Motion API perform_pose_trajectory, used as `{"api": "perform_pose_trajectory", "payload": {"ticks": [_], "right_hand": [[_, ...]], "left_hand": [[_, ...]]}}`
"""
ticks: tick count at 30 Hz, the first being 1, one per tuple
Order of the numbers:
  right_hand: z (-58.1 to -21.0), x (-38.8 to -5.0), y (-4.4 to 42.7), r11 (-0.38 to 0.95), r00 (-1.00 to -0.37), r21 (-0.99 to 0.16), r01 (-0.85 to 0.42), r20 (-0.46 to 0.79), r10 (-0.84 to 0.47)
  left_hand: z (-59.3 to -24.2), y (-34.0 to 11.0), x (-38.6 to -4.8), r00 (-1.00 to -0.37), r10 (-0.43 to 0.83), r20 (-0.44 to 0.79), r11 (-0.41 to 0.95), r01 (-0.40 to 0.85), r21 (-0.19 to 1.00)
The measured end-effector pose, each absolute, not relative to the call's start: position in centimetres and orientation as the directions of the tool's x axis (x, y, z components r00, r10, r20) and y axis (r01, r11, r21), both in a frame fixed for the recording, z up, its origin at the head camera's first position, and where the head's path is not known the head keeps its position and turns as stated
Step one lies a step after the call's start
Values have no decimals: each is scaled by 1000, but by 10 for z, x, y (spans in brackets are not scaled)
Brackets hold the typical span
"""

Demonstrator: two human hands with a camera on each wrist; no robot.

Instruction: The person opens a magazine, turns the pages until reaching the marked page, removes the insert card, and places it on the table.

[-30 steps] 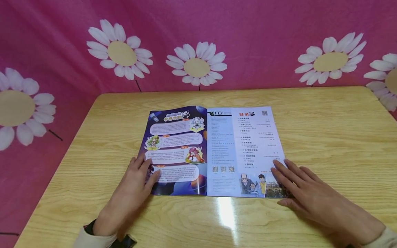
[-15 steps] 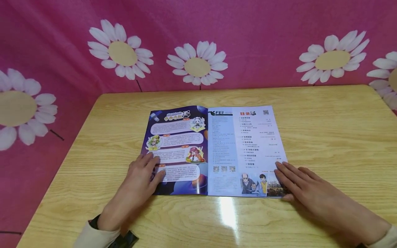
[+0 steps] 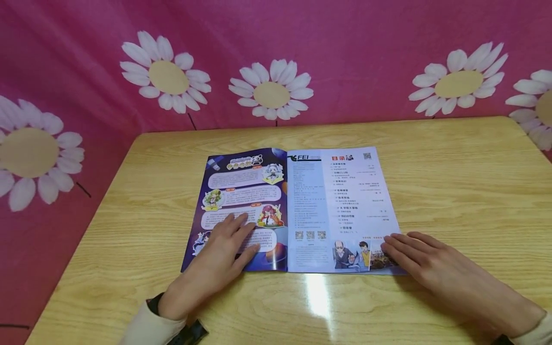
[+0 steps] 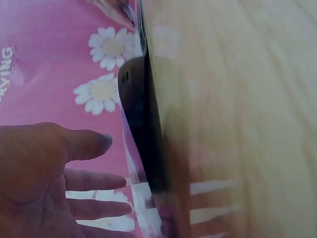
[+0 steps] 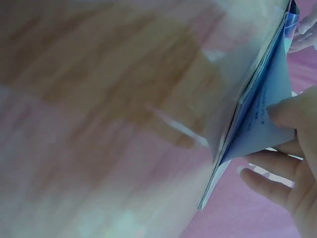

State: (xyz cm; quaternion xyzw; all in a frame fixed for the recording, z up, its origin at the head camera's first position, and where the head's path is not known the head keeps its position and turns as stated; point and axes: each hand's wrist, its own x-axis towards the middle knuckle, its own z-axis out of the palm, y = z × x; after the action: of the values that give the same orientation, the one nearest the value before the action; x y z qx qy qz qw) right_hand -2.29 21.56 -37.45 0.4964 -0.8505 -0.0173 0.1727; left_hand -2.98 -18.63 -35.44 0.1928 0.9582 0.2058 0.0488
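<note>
An open magazine (image 3: 308,211) lies on the wooden table, a dark blue illustrated page on the left and a pale contents page on the right. My left hand (image 3: 215,258) lies over the lower part of the left page, its fingers extended; in the left wrist view the same hand (image 4: 59,178) has its thumb apart from the fingers. At the lower right corner is my right hand (image 3: 453,278). The right wrist view shows this hand (image 5: 297,153) pinching a lifted page (image 5: 262,109), thumb on the printed side and fingers behind.
A pink cloth (image 3: 353,62) with large white daisies hangs behind the table (image 3: 465,182). Near the left sleeve (image 3: 153,326) a dark strap or band (image 3: 191,333) is partly visible. Light reflects off the tabletop below the magazine.
My left hand has moved right, from the magazine's left edge onto the left page, uncovering the lower left corner. The right thumb, visible earlier beside the corner, is now hidden in the head view.
</note>
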Motion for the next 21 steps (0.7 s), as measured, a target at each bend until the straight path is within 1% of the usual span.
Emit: {"api": "perform_pose_trajectory", "payload": {"ticks": [5,8,15,18,21], "right_hand": [[-371,-24,216,511,-445,201,-836,297,-845],[-367,-24,215,519,-447,181,-835,328,-832],[-355,-24,211,575,-483,114,-810,427,-765],[-352,-24,210,584,-482,107,-805,457,-747],[-349,-24,210,583,-472,116,-804,470,-746]], "left_hand": [[-355,-172,-28,-896,444,14,807,406,429],[-354,-161,-27,-877,480,12,787,437,435],[-354,-132,-22,-802,596,-36,751,540,380],[-354,-120,-20,-765,641,-53,726,584,363],[-356,-110,-19,-748,658,-85,723,596,350]]}}
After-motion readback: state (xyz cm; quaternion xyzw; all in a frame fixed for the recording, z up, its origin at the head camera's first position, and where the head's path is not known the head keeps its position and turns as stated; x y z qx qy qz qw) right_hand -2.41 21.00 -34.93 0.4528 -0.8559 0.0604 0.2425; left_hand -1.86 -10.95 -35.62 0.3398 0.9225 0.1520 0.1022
